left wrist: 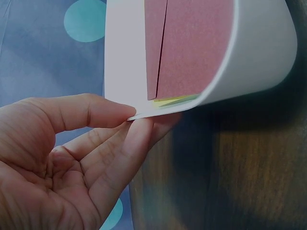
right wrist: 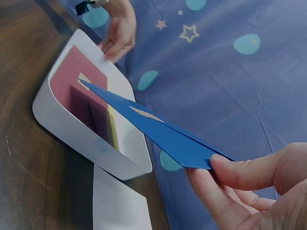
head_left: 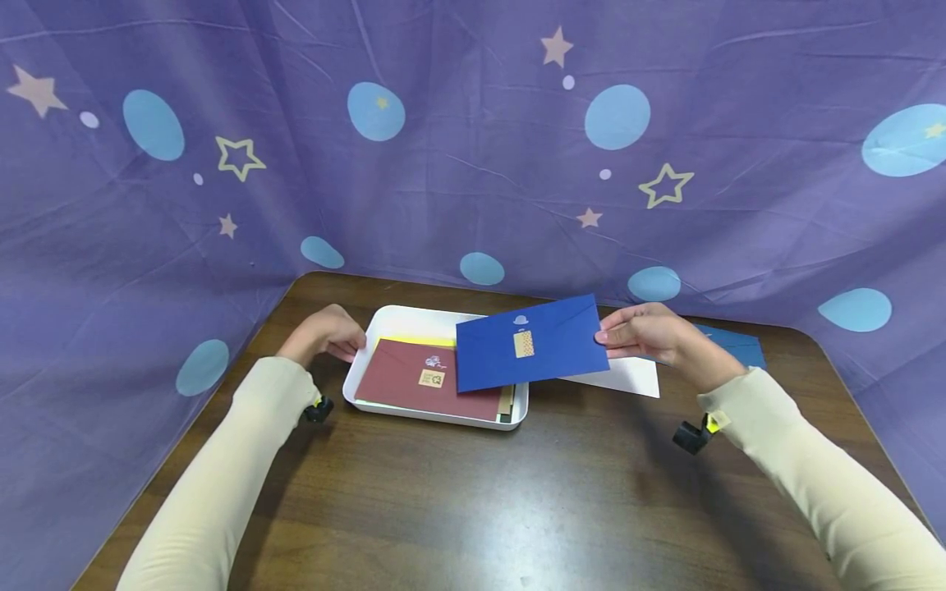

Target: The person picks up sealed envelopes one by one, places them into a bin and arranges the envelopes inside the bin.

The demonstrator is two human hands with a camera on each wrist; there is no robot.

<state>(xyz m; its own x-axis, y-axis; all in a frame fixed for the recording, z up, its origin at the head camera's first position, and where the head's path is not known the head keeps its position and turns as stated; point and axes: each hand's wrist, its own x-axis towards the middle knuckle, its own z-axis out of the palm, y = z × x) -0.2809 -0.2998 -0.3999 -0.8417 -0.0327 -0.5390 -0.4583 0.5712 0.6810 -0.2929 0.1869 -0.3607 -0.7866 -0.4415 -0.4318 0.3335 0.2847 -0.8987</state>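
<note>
My right hand (head_left: 645, 332) pinches the right edge of a blue envelope (head_left: 547, 349) between thumb and fingers. The envelope, bearing a small patterned sticker, is held tilted over the right part of a white tray (head_left: 517, 414). In the tray lies a dark red envelope (head_left: 402, 382) with a beige sticker, on top of other envelopes; a yellow edge (head_left: 421, 340) shows behind it. My left hand (head_left: 330, 332) pinches the tray's left rim, thumb inside and fingers outside, as the left wrist view shows. The right wrist view has the blue envelope (right wrist: 158, 132) above the tray's contents.
Right of the tray, a white envelope or sheet (head_left: 628, 377) lies on the brown wooden table (head_left: 443, 501). Another blue envelope (head_left: 735, 345) lies behind my right wrist. A purple curtain (head_left: 473, 164) with stars and ovals hangs along the table's back edge.
</note>
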